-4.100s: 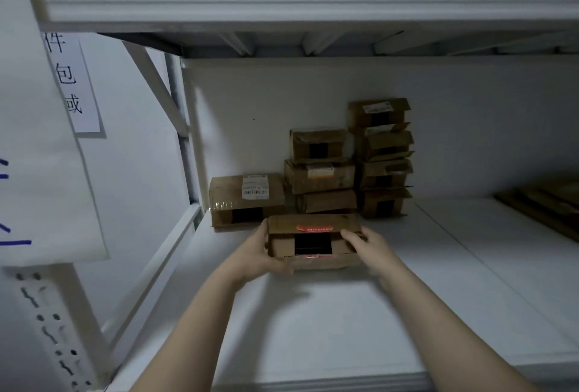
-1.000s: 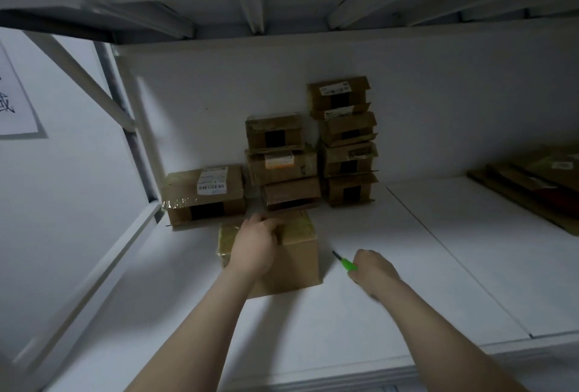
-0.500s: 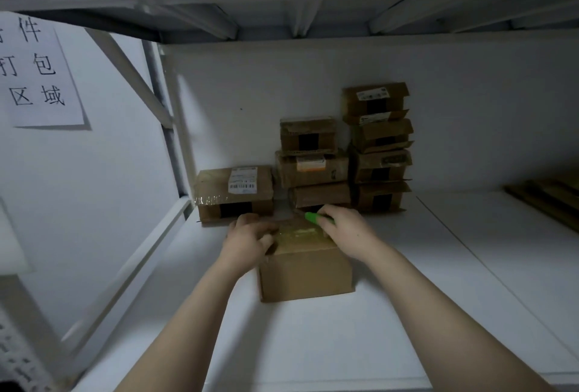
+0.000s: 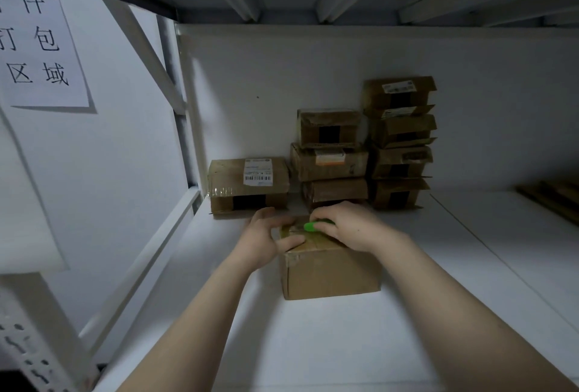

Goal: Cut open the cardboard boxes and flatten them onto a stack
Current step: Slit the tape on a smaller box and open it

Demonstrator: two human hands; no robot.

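On the shelf, the left hand grips the cardboard box; the right hand clutches a green cutter.

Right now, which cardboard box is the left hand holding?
The nearest cardboard box, alone in front; the left hand grips its top corner, while the others are untouched.

We count nine cardboard boxes: one near box, one labelled box far left, a middle stack of three, a right stack of four. One green cutter. Two hands: left hand, right hand. One paper sign, left.
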